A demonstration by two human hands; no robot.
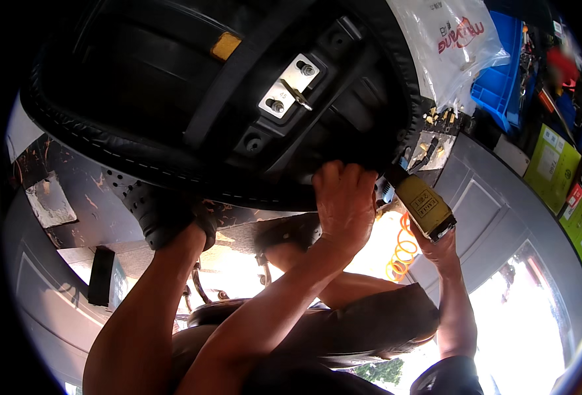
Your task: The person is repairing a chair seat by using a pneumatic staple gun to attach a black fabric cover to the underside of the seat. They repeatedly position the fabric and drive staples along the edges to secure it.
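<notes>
A black motorcycle-type seat [152,125] lies underside up, its stitched cover folded over the rim. Bolted to its base is a metal plate [289,87] with two nuts and a small protruding catch. My left hand [347,201] is closed on the near edge of the seat cover, fingers curled over the rim; their tips are partly hidden. To its right, my right hand [438,245] grips a yellowish staple gun [424,203] from below. The gun's dark nose points at the rim, close to my left hand; whether it touches cannot be made out.
An orange coiled hose [403,253] hangs beside the gun. A clear plastic bag [445,49], a blue bin [501,79] and green boxes [553,161] stand at the right. My foot in a dark perforated shoe [152,207] rests below the seat, near a worn dark panel [90,191].
</notes>
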